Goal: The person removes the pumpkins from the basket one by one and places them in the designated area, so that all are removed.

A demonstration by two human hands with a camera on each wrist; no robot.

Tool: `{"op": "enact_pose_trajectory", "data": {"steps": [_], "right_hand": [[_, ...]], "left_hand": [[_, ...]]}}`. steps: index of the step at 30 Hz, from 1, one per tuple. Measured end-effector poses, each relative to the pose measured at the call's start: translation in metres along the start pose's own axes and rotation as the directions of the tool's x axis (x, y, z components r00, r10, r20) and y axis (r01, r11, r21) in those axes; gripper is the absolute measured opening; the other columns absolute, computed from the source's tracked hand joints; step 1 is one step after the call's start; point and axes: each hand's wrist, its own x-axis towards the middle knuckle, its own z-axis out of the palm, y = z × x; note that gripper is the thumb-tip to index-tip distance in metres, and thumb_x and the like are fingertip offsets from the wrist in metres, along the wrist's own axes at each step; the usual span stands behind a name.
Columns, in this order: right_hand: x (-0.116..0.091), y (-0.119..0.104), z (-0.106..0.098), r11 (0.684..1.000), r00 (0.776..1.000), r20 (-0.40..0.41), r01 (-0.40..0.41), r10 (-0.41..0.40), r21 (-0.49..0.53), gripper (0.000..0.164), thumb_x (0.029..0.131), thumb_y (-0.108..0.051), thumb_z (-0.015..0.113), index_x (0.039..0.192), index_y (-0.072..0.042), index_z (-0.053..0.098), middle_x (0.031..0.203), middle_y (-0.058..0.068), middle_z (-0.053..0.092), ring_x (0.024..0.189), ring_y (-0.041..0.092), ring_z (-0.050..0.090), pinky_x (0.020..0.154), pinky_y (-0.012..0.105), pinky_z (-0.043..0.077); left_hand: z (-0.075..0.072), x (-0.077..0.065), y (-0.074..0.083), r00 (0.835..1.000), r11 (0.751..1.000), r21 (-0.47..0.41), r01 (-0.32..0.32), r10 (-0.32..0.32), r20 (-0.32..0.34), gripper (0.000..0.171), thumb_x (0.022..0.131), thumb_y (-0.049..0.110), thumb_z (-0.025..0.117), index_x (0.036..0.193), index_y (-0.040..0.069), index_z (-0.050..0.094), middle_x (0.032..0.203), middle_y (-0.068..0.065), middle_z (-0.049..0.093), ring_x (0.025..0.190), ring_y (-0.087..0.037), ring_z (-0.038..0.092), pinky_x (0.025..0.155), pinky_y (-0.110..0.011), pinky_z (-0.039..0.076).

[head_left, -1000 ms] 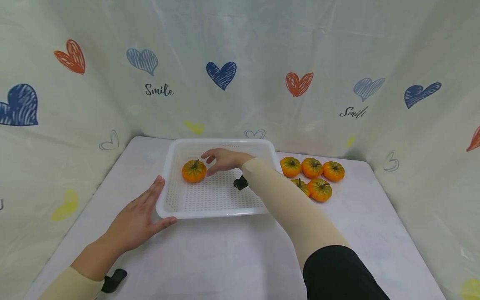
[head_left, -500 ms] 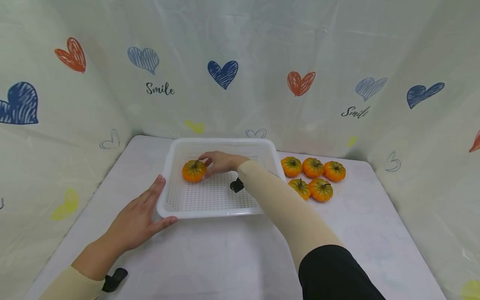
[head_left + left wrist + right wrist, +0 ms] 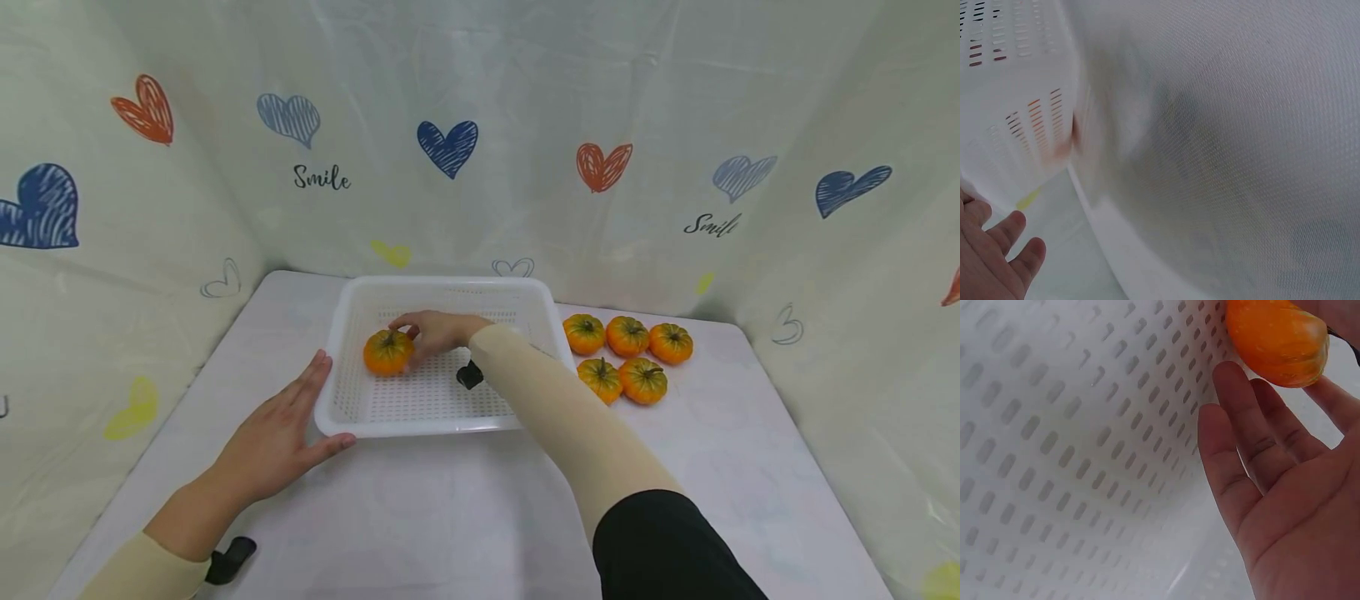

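A small orange and green pumpkin (image 3: 387, 353) sits in the left part of a white perforated plastic basket (image 3: 442, 427). My right hand (image 3: 438, 332) reaches into the basket and pinches the pumpkin on its right side between thumb and index finger. In the right wrist view the other fingers of that hand (image 3: 1297, 481) extend loosely below the orange pumpkin (image 3: 1275, 340). My left hand (image 3: 273, 437) rests with straight, spread fingers against the basket's near left corner. The left wrist view shows some of its fingertips (image 3: 1007, 231) beside the slotted basket wall (image 3: 1035, 119).
Several more pumpkins (image 3: 627, 336) stand in two rows on the white table (image 3: 450, 517), just right of the basket. A pale curtain (image 3: 517, 75) printed with hearts surrounds the table at the back and sides.
My right hand has closed in on the pumpkin and now pinches it. The pumpkin has shifted slightly toward me inside the basket. My left hand has stayed at the corner.
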Motion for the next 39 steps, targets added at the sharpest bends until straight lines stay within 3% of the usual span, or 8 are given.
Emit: {"op": "enact_pose_trajectory", "data": {"steps": [10,27,33,39], "right_hand": [[0.004,-0.003,0.006,0.997,1.0,-0.01,0.019,-0.02,-0.076,0.086,0.08,-0.03,0.086,0.152,-0.031,0.042,0.139,0.008,0.05,0.12,0.017,0.049,0.105,0.032,0.042],[0.002,-0.006,0.006,0.998,1.0,-0.019,0.003,-0.004,-0.058,0.084,0.078,-0.03,0.088,0.15,-0.031,0.045,0.139,0.006,0.05,0.119,0.017,0.049,0.104,0.033,0.043],[-0.002,-0.004,-0.004,0.994,0.998,-0.033,0.053,-0.057,-0.091,0.085,0.078,-0.033,0.087,0.151,-0.027,0.044,0.134,0.002,0.052,0.113,0.015,0.051,0.095,0.025,0.046],[-0.026,-0.008,-0.028,0.993,0.992,-0.078,0.097,-0.102,-0.063,0.08,0.082,-0.028,0.084,0.151,-0.025,0.043,0.138,0.001,0.05,0.117,0.016,0.048,0.094,0.024,0.047]], "left_hand": [[0.001,0.0,0.0,1.0,1.0,0.001,-0.01,0.01,-0.005,0.113,0.086,0.057,0.071,0.16,0.006,0.004,0.165,-0.016,0.012,0.142,-0.043,0.03,0.106,-0.061,0.036],[-0.001,-0.001,0.001,1.0,1.0,-0.003,0.0,0.0,0.007,0.113,0.086,0.059,0.069,0.16,0.005,0.004,0.165,-0.016,0.012,0.142,-0.044,0.03,0.106,-0.062,0.036],[-0.001,0.0,0.0,1.0,1.0,-0.005,-0.007,0.007,0.002,0.112,0.086,0.06,0.069,0.16,0.004,0.005,0.165,-0.016,0.012,0.142,-0.044,0.03,0.106,-0.062,0.036],[-0.002,-0.001,0.0,1.0,1.0,-0.006,-0.007,0.008,0.002,0.112,0.086,0.06,0.069,0.16,0.003,0.005,0.165,-0.016,0.012,0.141,-0.044,0.03,0.106,-0.062,0.036]]}}
